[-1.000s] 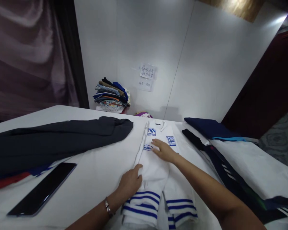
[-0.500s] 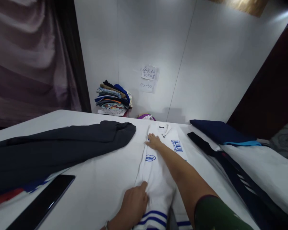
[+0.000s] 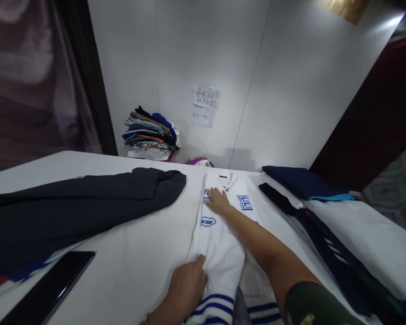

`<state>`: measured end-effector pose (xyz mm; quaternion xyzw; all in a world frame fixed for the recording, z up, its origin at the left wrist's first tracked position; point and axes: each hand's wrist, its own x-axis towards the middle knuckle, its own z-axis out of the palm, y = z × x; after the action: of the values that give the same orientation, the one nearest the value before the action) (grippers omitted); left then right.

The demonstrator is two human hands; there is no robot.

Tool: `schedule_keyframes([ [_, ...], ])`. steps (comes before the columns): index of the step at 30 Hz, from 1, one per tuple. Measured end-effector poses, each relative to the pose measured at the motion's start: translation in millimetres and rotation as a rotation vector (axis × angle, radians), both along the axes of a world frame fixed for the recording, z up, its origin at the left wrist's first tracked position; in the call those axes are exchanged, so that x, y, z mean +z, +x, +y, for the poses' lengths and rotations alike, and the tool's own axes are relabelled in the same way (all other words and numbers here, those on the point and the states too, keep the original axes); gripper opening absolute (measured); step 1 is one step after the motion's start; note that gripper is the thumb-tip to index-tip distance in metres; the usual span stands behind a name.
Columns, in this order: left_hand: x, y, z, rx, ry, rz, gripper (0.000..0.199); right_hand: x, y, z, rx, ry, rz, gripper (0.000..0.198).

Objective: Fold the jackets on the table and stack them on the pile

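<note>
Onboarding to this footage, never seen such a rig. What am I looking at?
No robot here: a bare-handed person, filmed by one head-worn camera looking forward and down. The right hand lies on a white collared shirt with blue logos, partly covering one. The left hand touches the shirt's edge above blue stripes; whether it grips the cloth is unclear. On the white table, a dark grey garment and a smartphone lie to the left, folded clothes to the right.

Black phone (image 3: 50, 289), stacked clothes (image 3: 150, 133) by wall, handwritten signs (image 3: 203, 106)
</note>
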<state>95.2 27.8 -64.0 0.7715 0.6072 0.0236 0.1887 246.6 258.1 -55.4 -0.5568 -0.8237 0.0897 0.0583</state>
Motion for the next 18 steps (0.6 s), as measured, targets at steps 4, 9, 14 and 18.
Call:
schedule_keyframes([
  [4,1.0,2,0,0.015,0.030,0.010,0.042,-9,8,-8,-0.035,-0.061,0.050,0.061],
  [9,8.1,-1,-1,0.088,0.014,-0.020,0.043,16,46,-5,-0.161,-0.024,0.256,0.049],
  [14,17.0,-21,3,0.276,0.074,-0.224,0.061,24,141,-42,-0.545,-0.062,0.489,0.052],
  [18,14.4,-29,12,0.350,-0.058,-0.388,0.075,11,188,-90,-0.719,-0.236,0.705,0.063],
])
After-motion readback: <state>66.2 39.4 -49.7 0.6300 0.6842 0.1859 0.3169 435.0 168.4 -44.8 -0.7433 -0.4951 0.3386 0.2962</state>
